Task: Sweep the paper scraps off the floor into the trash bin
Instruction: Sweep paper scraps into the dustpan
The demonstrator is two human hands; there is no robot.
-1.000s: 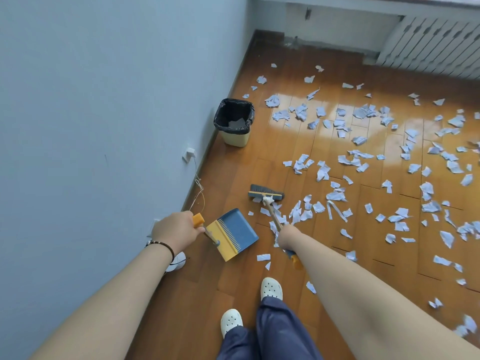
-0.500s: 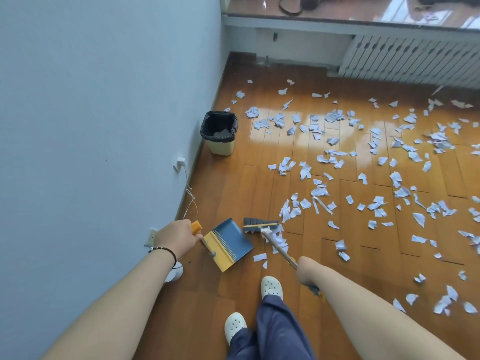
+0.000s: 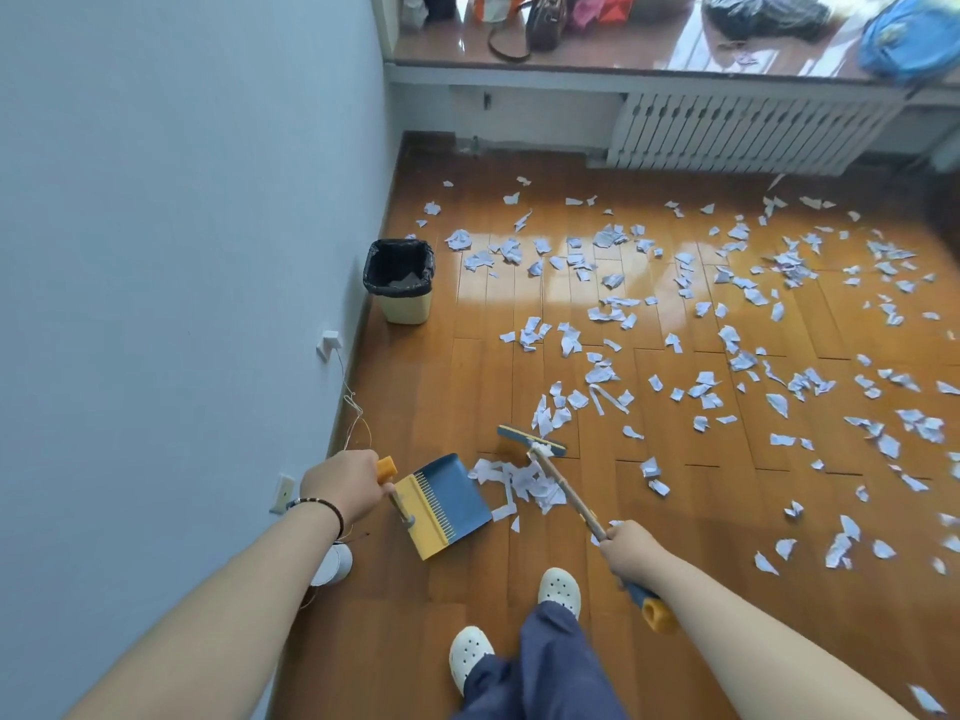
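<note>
Scraps (image 3: 727, 324) cover most of the floor (image 3: 441, 376), a small heap (image 3: 524, 483) lying just before the dustpan (image 3: 447, 504). Bin (image 3: 400, 280) stands by the wall, well apart. Left hand (image 3: 345, 488) grips the pan handle, right hand (image 3: 631, 553) the broom (image 3: 550, 467). Short, low strokes toward the pan would likely serve; cord (image 3: 356, 407) trails nearby.

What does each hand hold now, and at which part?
The left hand grips the dustpan by its handle's top end; the right hand grips the broom on its stick near the upper end.
</note>
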